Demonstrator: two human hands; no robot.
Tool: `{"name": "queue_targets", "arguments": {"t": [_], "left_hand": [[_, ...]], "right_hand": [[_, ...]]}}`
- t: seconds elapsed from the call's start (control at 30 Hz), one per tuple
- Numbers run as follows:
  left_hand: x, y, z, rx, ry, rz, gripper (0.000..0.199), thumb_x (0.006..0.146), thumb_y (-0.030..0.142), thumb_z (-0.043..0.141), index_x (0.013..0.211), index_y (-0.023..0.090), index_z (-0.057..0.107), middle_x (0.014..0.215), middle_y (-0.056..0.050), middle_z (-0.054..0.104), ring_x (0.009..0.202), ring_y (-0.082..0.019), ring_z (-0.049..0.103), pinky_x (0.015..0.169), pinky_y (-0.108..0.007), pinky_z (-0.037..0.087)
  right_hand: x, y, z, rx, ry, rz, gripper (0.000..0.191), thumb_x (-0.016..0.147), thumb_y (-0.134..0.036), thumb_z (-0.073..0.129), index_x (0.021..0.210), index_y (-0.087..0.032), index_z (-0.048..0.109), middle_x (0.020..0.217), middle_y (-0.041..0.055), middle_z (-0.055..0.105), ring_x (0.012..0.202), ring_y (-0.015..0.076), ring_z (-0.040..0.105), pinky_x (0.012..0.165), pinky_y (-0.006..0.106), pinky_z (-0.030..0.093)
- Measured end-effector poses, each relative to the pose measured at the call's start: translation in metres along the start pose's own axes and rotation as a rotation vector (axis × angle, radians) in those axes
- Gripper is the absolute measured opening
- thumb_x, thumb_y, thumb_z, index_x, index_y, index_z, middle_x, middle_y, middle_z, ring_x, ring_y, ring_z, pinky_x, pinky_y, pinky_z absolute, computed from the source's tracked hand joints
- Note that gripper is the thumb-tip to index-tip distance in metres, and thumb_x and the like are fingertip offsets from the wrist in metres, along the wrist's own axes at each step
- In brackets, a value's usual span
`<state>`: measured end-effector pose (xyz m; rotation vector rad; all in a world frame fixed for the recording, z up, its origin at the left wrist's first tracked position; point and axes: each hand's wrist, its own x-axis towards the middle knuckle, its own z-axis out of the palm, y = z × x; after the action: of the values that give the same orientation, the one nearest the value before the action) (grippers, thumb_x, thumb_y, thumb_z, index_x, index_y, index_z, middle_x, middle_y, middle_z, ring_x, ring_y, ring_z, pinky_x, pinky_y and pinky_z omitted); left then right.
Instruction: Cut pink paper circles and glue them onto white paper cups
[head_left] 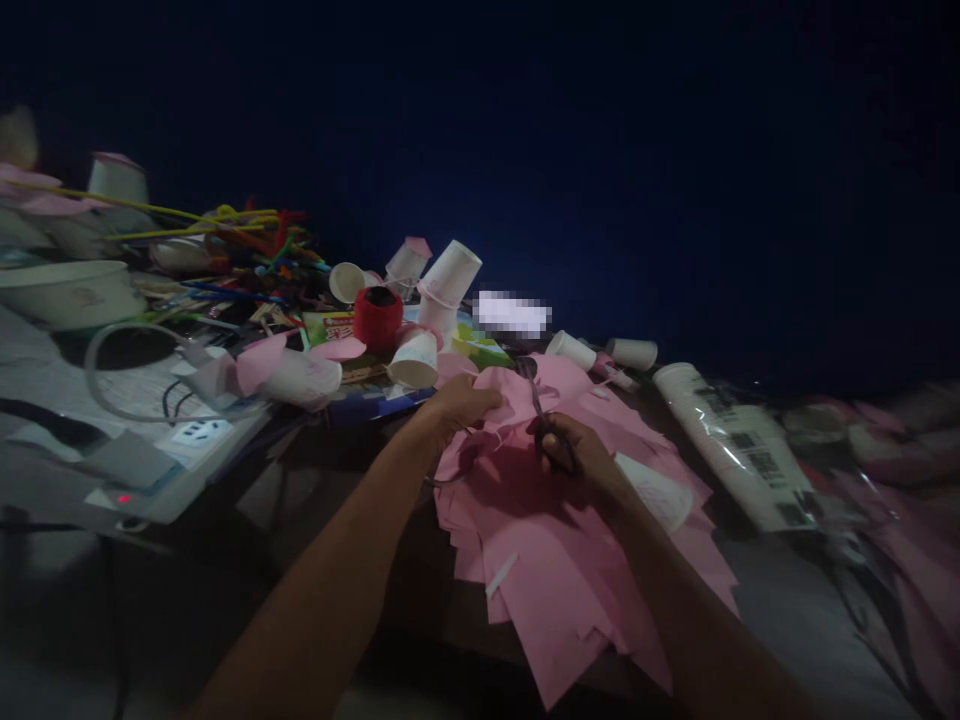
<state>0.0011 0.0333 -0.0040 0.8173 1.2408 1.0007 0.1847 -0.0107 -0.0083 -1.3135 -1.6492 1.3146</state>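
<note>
My right hand (571,447) is closed around the dark handles of a pair of scissors (531,382), whose blades point away from me. Just left of the blades, my left hand (471,398) pinches a piece of pink paper (504,385). Beneath both hands spreads a heap of pink paper sheets (540,560), fanned out with uneven edges. A white paper cup (660,492) lies on the heap, partly behind my right forearm. Another white paper cup (414,360) with writing on it stands beyond my left hand.
A red roll (377,320) and stacked paper cups (448,275) stand at the back. Coloured pipe cleaners (277,235) pile up at left, behind a power strip (202,432) with a cable. Right of the paper lies a plastic-wrapped sleeve of cups (731,440).
</note>
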Motion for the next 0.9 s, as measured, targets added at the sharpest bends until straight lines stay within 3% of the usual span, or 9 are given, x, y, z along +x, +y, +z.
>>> {"name": "queue_targets", "arguments": {"t": [0.23,0.4,0.57,0.67,0.8,0.9], "left_hand": [[0.001,-0.001,0.000,0.090,-0.006,0.074,0.017,0.057,0.016,0.069,0.070,0.013,0.059,0.054,-0.005,0.060,0.040,-0.015,0.052,0.035,-0.023,0.036],[0.003,-0.002,-0.001,0.051,0.033,0.083,0.020,0.054,0.013,0.072,0.069,0.013,0.059,0.050,-0.005,0.059,0.038,-0.015,0.052,0.033,-0.022,0.034],[0.002,-0.001,-0.001,-0.094,-0.023,0.135,0.012,0.055,0.008,0.070,0.061,0.011,0.060,0.047,-0.003,0.057,0.038,-0.012,0.049,0.033,-0.019,0.034],[-0.001,0.001,0.003,-0.150,-0.061,0.159,0.005,0.060,0.011,0.067,0.062,0.010,0.062,0.051,-0.005,0.059,0.044,-0.013,0.054,0.038,-0.020,0.040],[-0.003,0.000,0.009,-0.242,-0.112,0.186,0.014,0.066,0.020,0.065,0.072,0.007,0.064,0.061,-0.008,0.064,0.057,-0.017,0.060,0.050,-0.026,0.049],[-0.004,-0.002,0.011,-0.315,-0.138,0.210,0.016,0.069,0.024,0.065,0.074,0.009,0.062,0.064,-0.005,0.063,0.060,-0.016,0.059,0.057,-0.029,0.053]], "right_hand": [[-0.001,-0.004,0.000,0.007,0.005,0.022,0.048,0.067,-0.057,0.057,0.090,-0.016,0.055,0.050,-0.0039,0.050,0.043,0.0082,0.040,0.041,0.020,0.025],[-0.004,-0.007,-0.001,0.018,0.022,0.040,0.039,0.068,-0.049,0.060,0.088,-0.016,0.057,0.049,-0.0057,0.047,0.042,0.0064,0.036,0.041,0.019,0.024],[-0.001,-0.002,-0.002,0.080,0.063,-0.018,0.030,0.072,-0.040,0.060,0.090,-0.015,0.056,0.051,-0.0062,0.047,0.045,0.0065,0.039,0.044,0.019,0.027],[0.008,0.005,-0.006,0.136,0.251,-0.091,0.030,0.074,-0.041,0.057,0.091,-0.016,0.055,0.056,-0.0046,0.050,0.047,0.0083,0.044,0.046,0.021,0.034],[0.021,0.018,-0.015,0.072,0.565,-0.129,0.038,0.072,-0.045,0.056,0.095,-0.015,0.052,0.061,-0.0014,0.055,0.054,0.0123,0.051,0.051,0.025,0.041],[0.025,0.025,-0.019,0.029,0.690,-0.129,0.046,0.072,-0.046,0.056,0.105,-0.015,0.049,0.072,0.0022,0.059,0.062,0.0145,0.054,0.056,0.027,0.043]]}}
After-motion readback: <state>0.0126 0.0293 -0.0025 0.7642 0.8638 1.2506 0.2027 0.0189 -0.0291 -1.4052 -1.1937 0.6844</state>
